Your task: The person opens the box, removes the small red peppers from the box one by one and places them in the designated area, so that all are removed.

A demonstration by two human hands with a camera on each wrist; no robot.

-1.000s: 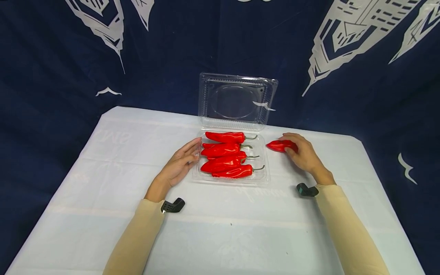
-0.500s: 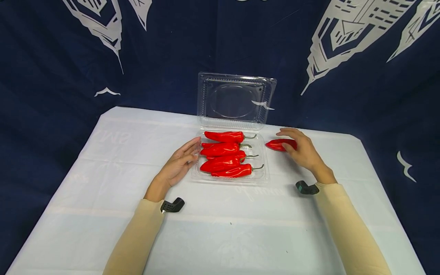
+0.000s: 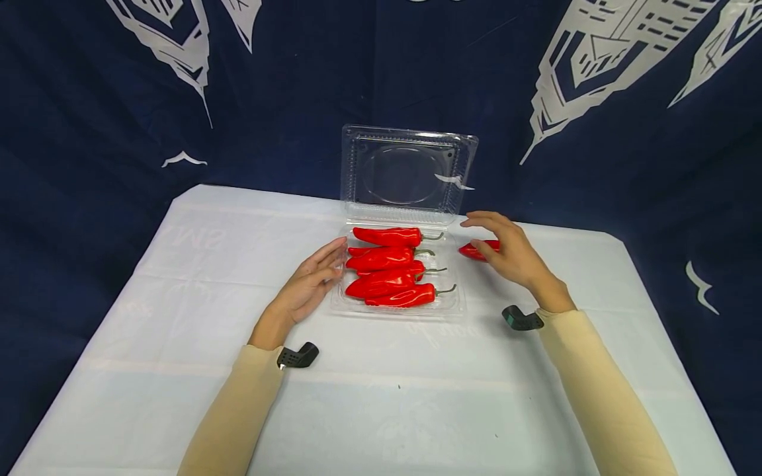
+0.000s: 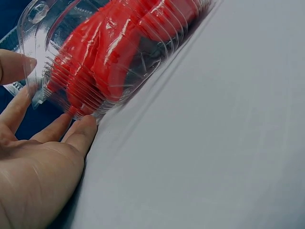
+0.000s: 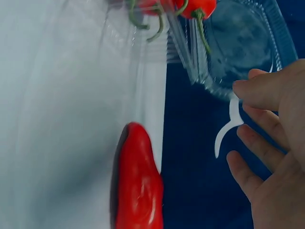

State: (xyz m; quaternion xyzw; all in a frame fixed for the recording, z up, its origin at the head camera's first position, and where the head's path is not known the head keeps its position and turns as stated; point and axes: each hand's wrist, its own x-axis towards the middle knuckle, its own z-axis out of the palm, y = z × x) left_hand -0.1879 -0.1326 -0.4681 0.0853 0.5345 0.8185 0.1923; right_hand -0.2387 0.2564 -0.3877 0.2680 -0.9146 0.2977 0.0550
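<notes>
Several red chili peppers (image 3: 387,285) with green stems lie side by side in a clear plastic clamshell box (image 3: 397,313). Its clear lid (image 3: 411,175) stands raised at the back. Fingers of my left hand (image 3: 303,287), loosely extended, touch the box's left side; the left wrist view shows the fingertips against the ribbed wall (image 4: 86,90). To the right of the box one more red pepper (image 5: 139,186) lies on the table, partly hidden in the head view by my right hand (image 3: 516,254). That hand hovers above it with fingers spread, holding nothing.
A white cloth covers the table (image 3: 405,410). Behind it hangs a dark blue curtain (image 3: 309,92) with white printed shapes, close to the raised lid. Each wrist wears a small black camera (image 3: 297,355).
My right hand has let go of the loose pepper, lifted off and moved left towards the box. The pepper stays on the table. My left hand keeps its place.
</notes>
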